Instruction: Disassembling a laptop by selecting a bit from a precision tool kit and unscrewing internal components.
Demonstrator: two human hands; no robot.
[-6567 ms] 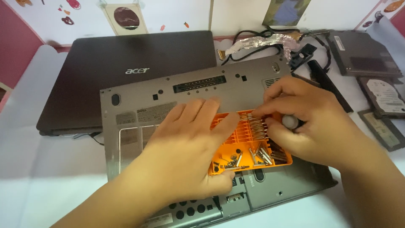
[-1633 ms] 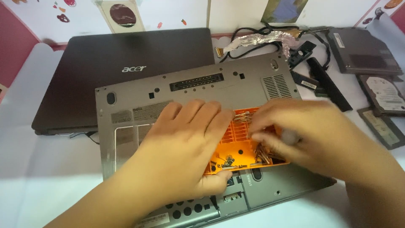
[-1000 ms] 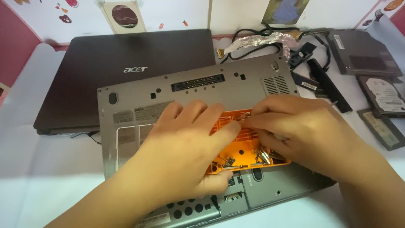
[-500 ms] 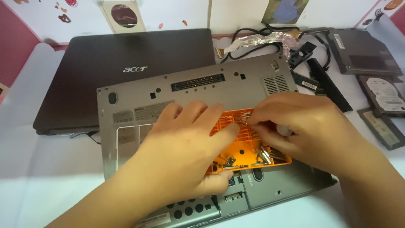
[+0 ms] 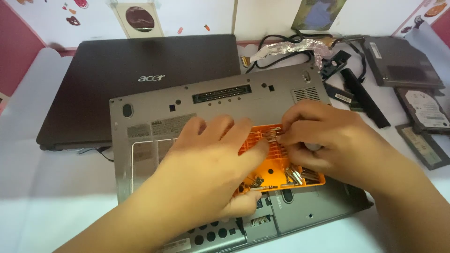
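My right hand (image 5: 328,145) has shifted up the orange bit tray (image 5: 281,164) on the upturned grey laptop base (image 5: 225,100), pinching a small metal bit (image 5: 273,133), while my left hand (image 5: 211,164) stays flat, steadying the tray.

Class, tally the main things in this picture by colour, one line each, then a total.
Grey: 2, laptop base, optical drive
Brown: 1, closed laptop
Orange: 1, tray, under left hand and right hand
Total: 4
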